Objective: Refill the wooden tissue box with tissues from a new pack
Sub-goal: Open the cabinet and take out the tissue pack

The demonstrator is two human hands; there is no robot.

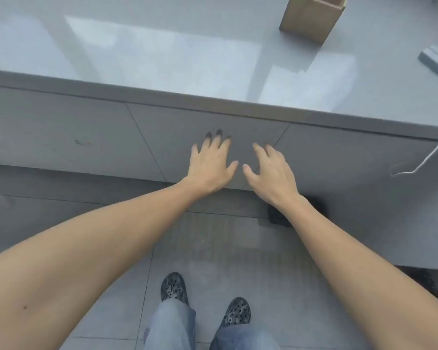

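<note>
The wooden tissue box [311, 17] stands at the far right of the grey countertop [142, 59], its top cut off by the frame edge. Both my hands reach out below the counter's front edge, in front of a grey cabinet drawer front [177, 132]. My left hand [210, 164] is flat with fingers spread, its fingertips at the panel. My right hand [271, 173] is beside it, fingers apart and empty. No tissue pack is in view.
A small grey ribbed object [436, 62] lies at the counter's right edge. A white cable [433, 152] hangs down the cabinet on the right. A dark block [280, 215] sits on the tiled floor under my right wrist. My feet stand close to the cabinet.
</note>
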